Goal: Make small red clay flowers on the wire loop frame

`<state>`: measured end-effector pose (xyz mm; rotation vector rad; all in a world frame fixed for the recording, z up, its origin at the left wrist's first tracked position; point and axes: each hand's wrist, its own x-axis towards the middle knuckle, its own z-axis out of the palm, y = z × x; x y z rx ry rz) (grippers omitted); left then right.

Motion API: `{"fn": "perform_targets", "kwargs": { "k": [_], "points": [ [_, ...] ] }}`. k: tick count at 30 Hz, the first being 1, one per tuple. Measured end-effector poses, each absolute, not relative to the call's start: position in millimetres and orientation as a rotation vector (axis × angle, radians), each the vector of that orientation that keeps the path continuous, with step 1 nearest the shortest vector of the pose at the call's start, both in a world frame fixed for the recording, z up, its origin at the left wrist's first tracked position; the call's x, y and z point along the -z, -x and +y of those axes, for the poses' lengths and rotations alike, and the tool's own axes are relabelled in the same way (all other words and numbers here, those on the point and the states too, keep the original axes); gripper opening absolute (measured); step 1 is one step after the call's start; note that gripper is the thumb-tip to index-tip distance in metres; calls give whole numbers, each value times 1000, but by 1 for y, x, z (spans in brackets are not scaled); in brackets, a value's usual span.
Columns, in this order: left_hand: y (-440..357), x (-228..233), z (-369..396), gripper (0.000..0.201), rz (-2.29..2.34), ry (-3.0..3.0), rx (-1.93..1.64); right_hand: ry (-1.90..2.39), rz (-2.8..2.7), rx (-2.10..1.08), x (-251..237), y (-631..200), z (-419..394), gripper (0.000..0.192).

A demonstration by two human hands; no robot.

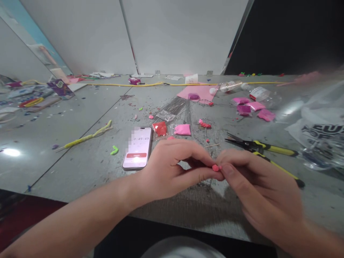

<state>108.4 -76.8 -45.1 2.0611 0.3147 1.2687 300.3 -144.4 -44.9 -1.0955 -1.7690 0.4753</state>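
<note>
Between the fingertips of my left hand (180, 165) sits a small lump of pink modelling clay (215, 167). The thumb and fingers of my right hand (258, 182) pinch the same lump from the other side, so both hands meet over the table's front part. Just beyond them lie a packet of red clay (160, 129) and a packet of pink clay (182, 129). A wire ring with red-pink clay pieces (205, 124) rests farther back. To the left of my left hand is a phone (137, 147) showing a running timer.
Yellow-handled pliers (262, 147) lie open to the right, near a clear plastic bag (319, 122). Thin wires (174, 107) fan out beside a pink sheet (197, 91). Several pink packets (254, 106) lie at the back right. A yellow twisted strand (88, 137) is at left.
</note>
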Motion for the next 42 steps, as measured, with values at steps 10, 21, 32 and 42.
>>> {"fn": "perform_targets", "kwargs": {
  "k": [10, 21, 32, 42],
  "points": [
    [-107, 39, -79, 14, 379, -2133, -1284, 1113, -1749, -552, 43, -297, -145, 22],
    [-104, 37, -78, 16, 314, -2312, -1329, 1105, -1728, -574, 42, -296, -144, 22],
    [-101, 31, -79, 8, 274, -2337, -1250, 1065, -1771, -556, 40, -300, -146, 14],
    [-102, 30, -80, 9, 201, -2323, -1246, 982, -1713, -797, 41, -306, -146, 20]
  ]
}}
